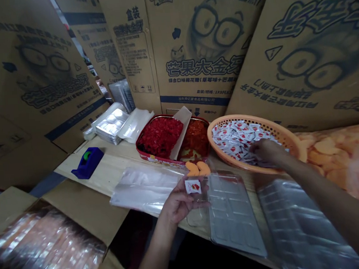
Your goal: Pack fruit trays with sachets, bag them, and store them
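Observation:
My left hand (179, 202) pinches the corner of a clear plastic clamshell tray (232, 213) that lies open on the wooden table, with a small white and red sachet (192, 186) held under the thumb. Two orange candy pieces (197, 167) sit in the tray's far end. My right hand (266, 152) reaches into an orange plastic basket (287, 136) full of white and red sachets (236, 140), fingers curled down among them; what they grip is hidden.
A red tin (143, 154) split by a card holds red and orange bits. Clear bags (143, 187), a stack of empty trays (112, 127), a blue tape dispenser (87, 161), another tray stack (299, 228), a bag of orange candy (333, 155) and printed cartons (197, 46) surround me.

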Action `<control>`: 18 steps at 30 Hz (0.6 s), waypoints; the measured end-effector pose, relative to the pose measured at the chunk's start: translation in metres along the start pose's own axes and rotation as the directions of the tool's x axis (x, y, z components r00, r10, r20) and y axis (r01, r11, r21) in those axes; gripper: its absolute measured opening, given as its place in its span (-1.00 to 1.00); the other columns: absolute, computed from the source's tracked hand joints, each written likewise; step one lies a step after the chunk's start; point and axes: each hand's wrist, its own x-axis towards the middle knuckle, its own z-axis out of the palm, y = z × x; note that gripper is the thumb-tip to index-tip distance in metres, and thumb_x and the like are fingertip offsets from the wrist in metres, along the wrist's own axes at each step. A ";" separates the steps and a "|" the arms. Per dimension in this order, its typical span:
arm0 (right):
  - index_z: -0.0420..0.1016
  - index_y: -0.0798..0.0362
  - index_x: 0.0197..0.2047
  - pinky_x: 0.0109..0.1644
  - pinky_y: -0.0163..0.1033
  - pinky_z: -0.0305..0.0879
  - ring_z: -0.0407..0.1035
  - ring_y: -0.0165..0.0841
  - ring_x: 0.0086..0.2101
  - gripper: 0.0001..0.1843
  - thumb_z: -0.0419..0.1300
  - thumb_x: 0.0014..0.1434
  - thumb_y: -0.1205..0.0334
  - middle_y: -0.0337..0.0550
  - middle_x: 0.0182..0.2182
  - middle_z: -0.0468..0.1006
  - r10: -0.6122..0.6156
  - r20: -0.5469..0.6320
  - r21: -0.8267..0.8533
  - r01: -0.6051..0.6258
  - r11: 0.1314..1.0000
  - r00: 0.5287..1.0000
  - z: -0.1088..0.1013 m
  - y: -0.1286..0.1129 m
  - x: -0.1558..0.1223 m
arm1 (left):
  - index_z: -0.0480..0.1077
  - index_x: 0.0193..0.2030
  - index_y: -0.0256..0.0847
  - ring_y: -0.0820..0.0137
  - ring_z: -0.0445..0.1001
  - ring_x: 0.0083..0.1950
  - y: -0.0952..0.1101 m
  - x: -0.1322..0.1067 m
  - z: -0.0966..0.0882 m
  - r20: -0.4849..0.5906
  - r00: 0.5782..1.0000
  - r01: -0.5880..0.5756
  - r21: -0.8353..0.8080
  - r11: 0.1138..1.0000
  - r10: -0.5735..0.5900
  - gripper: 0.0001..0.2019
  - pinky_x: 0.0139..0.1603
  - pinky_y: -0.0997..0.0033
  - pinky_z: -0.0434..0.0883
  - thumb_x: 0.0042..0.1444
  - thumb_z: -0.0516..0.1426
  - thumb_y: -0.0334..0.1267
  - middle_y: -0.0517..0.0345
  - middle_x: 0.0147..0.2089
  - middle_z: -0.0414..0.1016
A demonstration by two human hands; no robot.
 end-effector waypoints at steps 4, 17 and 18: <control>0.47 -0.06 -0.39 -0.41 -0.17 0.26 0.33 -0.27 -0.49 -0.84 0.06 0.03 0.17 -0.13 -0.46 0.50 0.003 -0.059 0.301 0.015 0.953 0.998 -0.017 -0.052 -0.024 | 0.31 0.04 -0.01 0.05 0.33 0.18 -0.002 -0.003 -0.002 -0.008 1.000 -0.003 0.006 1.000 0.003 -0.35 0.09 -0.21 0.27 -0.22 0.07 -0.65 0.11 0.10 0.41; 0.49 0.03 -0.44 -0.28 -0.23 0.29 0.36 -0.31 -0.38 -0.80 0.12 0.05 0.13 -0.19 -0.43 0.52 -0.421 0.341 0.514 0.209 0.832 0.840 0.034 -0.153 -0.087 | 0.25 0.13 -0.01 0.19 0.42 0.04 -0.001 -0.020 -0.007 -0.019 0.999 -0.026 -0.002 1.000 0.026 -0.29 0.09 -0.15 0.28 -0.20 0.07 -0.65 0.13 0.03 0.43; 0.50 0.03 -0.44 -0.26 -0.22 0.29 0.37 -0.30 -0.36 -0.80 0.12 0.06 0.13 -0.19 -0.41 0.53 -0.442 0.332 0.513 0.234 0.826 0.833 0.033 -0.155 -0.086 | 0.26 0.12 -0.01 0.20 0.43 0.03 -0.001 -0.022 -0.009 -0.027 0.999 -0.033 -0.008 0.999 0.033 -0.29 0.09 -0.14 0.28 -0.21 0.07 -0.65 0.14 0.01 0.44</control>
